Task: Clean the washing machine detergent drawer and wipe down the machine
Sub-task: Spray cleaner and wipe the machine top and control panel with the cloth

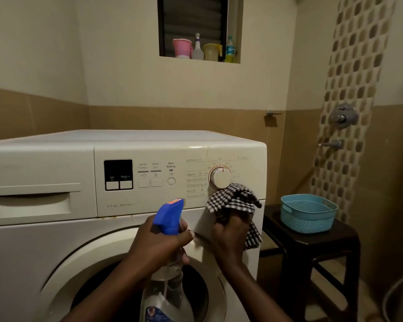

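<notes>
"Spray bottle [165, 289], who holds it?"
"My left hand [158, 245], fingers curled round its neck, before the washing machine [56, 240] door."
"And the right hand [230, 231]?"
"Grips the checked cloth [233, 201] at the panel, just below the dial [220, 177]. Note: detergent drawer [33, 201] closed, upper left."

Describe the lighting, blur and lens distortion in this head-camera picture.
Head view: dim, warm light, no harsh glare on the washing machine; the wide lens bows the mosaic tile strip; panel lettering beside the dial reads soft; the spray bottle in the left hand and the checked cloth in the right hand look slightly smeared.
</notes>
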{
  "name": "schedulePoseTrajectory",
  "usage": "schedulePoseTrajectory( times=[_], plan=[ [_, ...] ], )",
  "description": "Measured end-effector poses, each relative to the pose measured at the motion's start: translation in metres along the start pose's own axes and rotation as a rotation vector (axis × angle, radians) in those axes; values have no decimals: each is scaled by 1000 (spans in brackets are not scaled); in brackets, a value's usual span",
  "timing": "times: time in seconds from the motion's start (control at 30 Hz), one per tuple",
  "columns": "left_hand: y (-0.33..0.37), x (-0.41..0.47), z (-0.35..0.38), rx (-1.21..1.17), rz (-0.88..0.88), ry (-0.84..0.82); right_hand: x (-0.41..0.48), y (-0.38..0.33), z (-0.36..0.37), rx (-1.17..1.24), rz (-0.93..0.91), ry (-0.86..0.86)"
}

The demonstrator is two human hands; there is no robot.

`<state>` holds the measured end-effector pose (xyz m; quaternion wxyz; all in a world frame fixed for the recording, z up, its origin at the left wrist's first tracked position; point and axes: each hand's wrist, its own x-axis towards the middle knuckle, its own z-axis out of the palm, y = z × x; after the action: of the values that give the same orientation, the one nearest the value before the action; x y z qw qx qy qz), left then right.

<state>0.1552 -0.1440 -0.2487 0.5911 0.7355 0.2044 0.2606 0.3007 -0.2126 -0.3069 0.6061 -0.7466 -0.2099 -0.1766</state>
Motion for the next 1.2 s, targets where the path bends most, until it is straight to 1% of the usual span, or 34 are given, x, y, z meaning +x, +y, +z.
schedulePoseTrajectory(
  times=[0.07, 0.13, 0.23, 0.27, 0.3, 0.33, 0.47, 0.53, 0.63, 0.73, 0.83, 0.9, 0.93, 0.97, 1.03, 1.1, 1.13, 1.2],
  plan=[
    [0, 0, 1, -10, 10, 13, -6, -2, -1, -32, -95, -68],
    [2, -2, 1, -10, 18, 22, -9, -5, 0, -41, -272, -152],
    [3, -2, -2, 6, -12, 26, 6, -22, 3, -105, -630, -129],
    [3, -2, -3, -5, -16, 33, 11, -30, 4, -112, -716, -116],
    [3, -2, -5, -18, -14, 44, 17, -39, 5, -133, -763, -99],
    [4, -2, -7, -26, -7, 58, 22, -48, 9, -156, -782, -73],
    [5, -6, -13, -9, 47, 82, 25, -73, 23, -172, -698, -24],
    [6, -7, -14, -13, 55, 88, 15, -67, 25, -142, -727, -59],
    [8, -9, -12, -4, 32, 79, 7, -30, 12, -153, -781, -149],
    [7, -10, -7, -5, 44, 74, 9, 10, -6, -164, -748, -135],
    [9, -9, 0, 13, 73, 70, 6, 21, -24, -148, -751, -137],
    [13, -8, 5, 20, 96, 68, 4, 25, -35, -105, -739, -109],
    [15, -8, 7, 31, 106, 61, 4, 28, -40, -84, -682, -70],
    [17, -8, 9, 48, 113, 50, 7, 31, -46, -50, -568, -15],
    [22, -7, 14, 78, 118, 20, 15, 35, -57, 82, -269, 152],
    [27, -5, 22, 106, 119, 5, 32, 31, -67, 206, -22, 272],
    [28, -4, 26, 117, 122, 4, 42, 26, -72, 252, 54, 307],
    [31, -2, 35, 124, 138, 9, 59, 12, -81, 305, 105, 355]
  ],
)
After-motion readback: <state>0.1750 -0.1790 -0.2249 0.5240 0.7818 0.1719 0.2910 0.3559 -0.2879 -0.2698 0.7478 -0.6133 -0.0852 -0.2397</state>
